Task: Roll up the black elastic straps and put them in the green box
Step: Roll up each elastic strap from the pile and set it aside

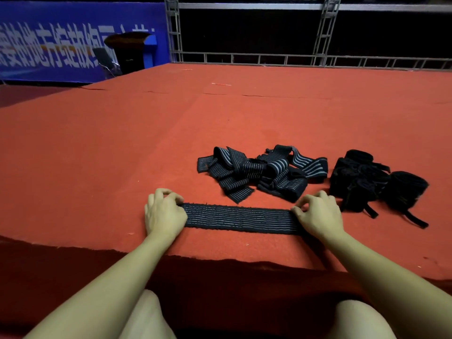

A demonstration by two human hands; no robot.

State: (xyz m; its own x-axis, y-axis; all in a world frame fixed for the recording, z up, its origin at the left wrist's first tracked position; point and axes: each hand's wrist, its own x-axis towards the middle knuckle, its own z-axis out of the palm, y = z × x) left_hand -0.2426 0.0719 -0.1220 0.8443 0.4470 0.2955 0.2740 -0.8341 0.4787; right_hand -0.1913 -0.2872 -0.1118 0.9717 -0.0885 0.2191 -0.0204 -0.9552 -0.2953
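**Strap stretched flat between both hands**

A black strap [241, 218] lies flat across the near part of the red carpet [122, 148], running left to right. The left hand [164, 212] pinches its left end with curled fingers; the right hand [318, 214] pinches its right end the same way. Just beyond the strap sits a loose pile [263, 173] of striped straps, unrolled and tangled. To the right of that pile is a cluster of rolls [374, 184], tails trailing toward the near side. Far left stands a blue banner [61, 40].
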